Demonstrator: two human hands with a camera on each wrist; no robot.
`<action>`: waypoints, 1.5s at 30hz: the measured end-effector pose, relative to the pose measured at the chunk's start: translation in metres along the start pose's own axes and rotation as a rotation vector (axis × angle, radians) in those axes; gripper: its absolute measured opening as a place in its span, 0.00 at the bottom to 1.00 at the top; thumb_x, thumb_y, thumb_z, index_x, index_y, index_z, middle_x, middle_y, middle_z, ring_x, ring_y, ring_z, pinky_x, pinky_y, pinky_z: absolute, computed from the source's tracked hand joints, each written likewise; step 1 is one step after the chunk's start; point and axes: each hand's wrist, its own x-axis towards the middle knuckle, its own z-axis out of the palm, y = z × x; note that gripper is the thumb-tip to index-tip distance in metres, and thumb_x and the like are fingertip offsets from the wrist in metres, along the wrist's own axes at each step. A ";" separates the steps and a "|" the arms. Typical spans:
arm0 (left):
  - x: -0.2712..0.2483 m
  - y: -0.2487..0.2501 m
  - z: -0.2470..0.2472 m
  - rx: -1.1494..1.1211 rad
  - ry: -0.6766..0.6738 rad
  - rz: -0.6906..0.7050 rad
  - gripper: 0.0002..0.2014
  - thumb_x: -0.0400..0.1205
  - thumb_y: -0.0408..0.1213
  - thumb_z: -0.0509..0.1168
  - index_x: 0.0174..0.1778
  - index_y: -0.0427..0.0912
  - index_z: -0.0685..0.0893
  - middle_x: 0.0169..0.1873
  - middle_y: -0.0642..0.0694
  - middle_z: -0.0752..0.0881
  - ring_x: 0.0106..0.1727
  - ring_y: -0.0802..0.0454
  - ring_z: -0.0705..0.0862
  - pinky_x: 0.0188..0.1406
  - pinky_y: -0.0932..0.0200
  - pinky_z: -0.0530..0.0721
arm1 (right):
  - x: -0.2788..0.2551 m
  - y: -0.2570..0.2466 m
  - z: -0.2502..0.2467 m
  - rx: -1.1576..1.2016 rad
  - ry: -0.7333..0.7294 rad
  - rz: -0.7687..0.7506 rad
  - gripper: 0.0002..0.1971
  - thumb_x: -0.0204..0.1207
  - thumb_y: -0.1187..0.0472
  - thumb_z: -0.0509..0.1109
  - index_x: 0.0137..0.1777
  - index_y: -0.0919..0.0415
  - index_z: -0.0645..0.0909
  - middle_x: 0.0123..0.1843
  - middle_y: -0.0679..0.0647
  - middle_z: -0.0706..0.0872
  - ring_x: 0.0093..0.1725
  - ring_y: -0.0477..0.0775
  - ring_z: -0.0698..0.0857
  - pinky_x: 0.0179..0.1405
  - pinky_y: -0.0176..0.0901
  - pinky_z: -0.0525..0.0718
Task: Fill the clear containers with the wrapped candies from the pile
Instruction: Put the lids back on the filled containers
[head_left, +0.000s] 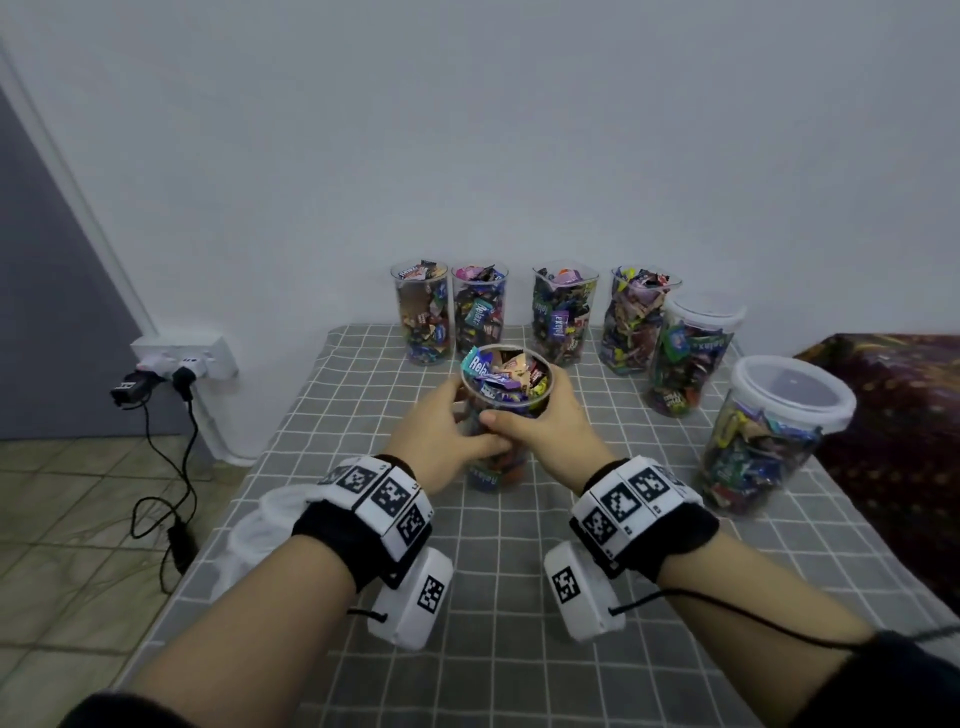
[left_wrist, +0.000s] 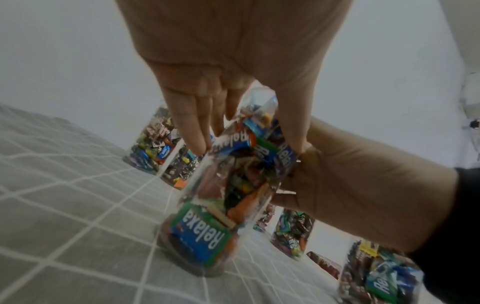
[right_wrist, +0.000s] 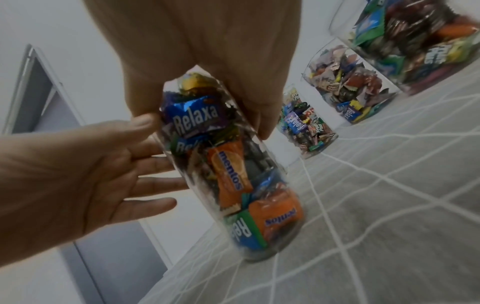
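Your left hand (head_left: 441, 431) and right hand (head_left: 540, 426) both hold the tall clear plastic container (head_left: 505, 395), packed to the rim with wrapped candies (head_left: 506, 375), at the centre of the head view. It stands upright on the grey cloth with a white grid (head_left: 519, 597). Your left fingers lie nearly straight against its left wall, while your right hand wraps it from the right, the thumb pressed across the front just under the rim. In the left wrist view the container (left_wrist: 221, 195) fills the middle of the frame, your left fingers (left_wrist: 192, 131) resting on its upper part. In the right wrist view your right thumb and fingers close around its top, and the left palm (right_wrist: 78, 174) lies spread against its side.

Four more open candy-filled containers (head_left: 423, 312) stand in a row along the white wall (head_left: 467, 130) in the upper middle of the head view. Two lidded candy-filled containers (head_left: 769, 436) stand at the right. A white wall socket with plugs and black cables (head_left: 184, 358) sits at the left edge.
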 end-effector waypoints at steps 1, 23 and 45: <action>-0.002 0.000 -0.004 0.017 -0.048 0.000 0.34 0.70 0.37 0.78 0.71 0.53 0.71 0.58 0.57 0.78 0.61 0.55 0.78 0.64 0.53 0.77 | -0.002 0.000 0.000 -0.023 0.010 -0.006 0.34 0.63 0.66 0.82 0.65 0.54 0.67 0.53 0.39 0.80 0.53 0.35 0.81 0.52 0.23 0.77; -0.024 -0.063 -0.098 0.892 -0.416 -0.611 0.43 0.74 0.60 0.68 0.80 0.42 0.61 0.79 0.45 0.65 0.79 0.46 0.65 0.74 0.56 0.63 | -0.047 -0.018 -0.005 -0.301 -0.111 0.027 0.32 0.61 0.50 0.83 0.59 0.50 0.68 0.59 0.45 0.81 0.60 0.47 0.80 0.62 0.47 0.79; -0.031 0.093 -0.033 0.800 -0.081 0.080 0.42 0.71 0.66 0.65 0.79 0.51 0.64 0.70 0.48 0.78 0.67 0.46 0.77 0.59 0.56 0.73 | -0.062 -0.013 -0.002 -0.249 -0.099 0.013 0.33 0.63 0.50 0.81 0.65 0.48 0.69 0.60 0.45 0.83 0.59 0.46 0.81 0.57 0.43 0.80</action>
